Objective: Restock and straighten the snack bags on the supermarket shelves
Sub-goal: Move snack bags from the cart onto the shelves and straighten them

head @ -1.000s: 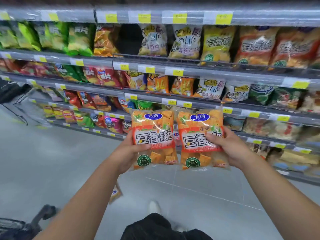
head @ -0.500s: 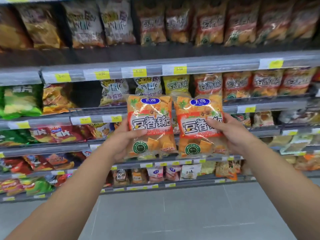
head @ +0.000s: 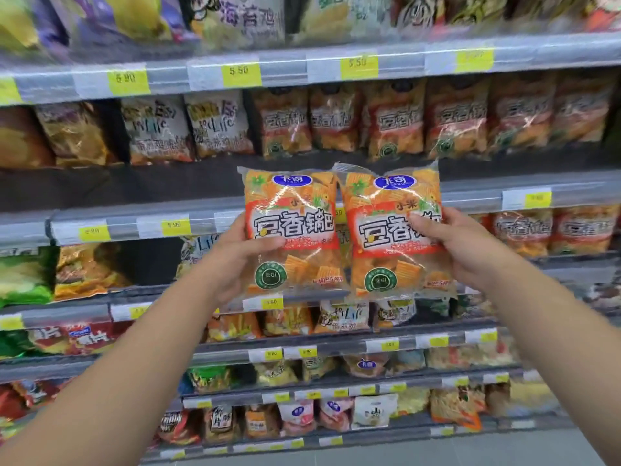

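Item: two orange snack bags, upright and side by side at centre, edges touching.
- The left bag (head: 292, 230) is gripped by the left hand (head: 242, 253), thumb across the front, fingers behind.
- The right bag (head: 389, 230) is gripped likewise by the right hand (head: 450, 243).

The fronts face outward, probably for matching against the shelved row (head: 403, 122) at 1 o'clock.

Setting: grey shelf rail (head: 420, 60), yellow price labels (head: 240, 74), pale floor (head: 437, 452) at 5 o'clock.

Both hands, left (head: 235, 260) and right (head: 460, 243), each hold an orange snack bag, left bag (head: 290, 230) and right bag (head: 391, 230), upright before stocked shelves (head: 336, 67).
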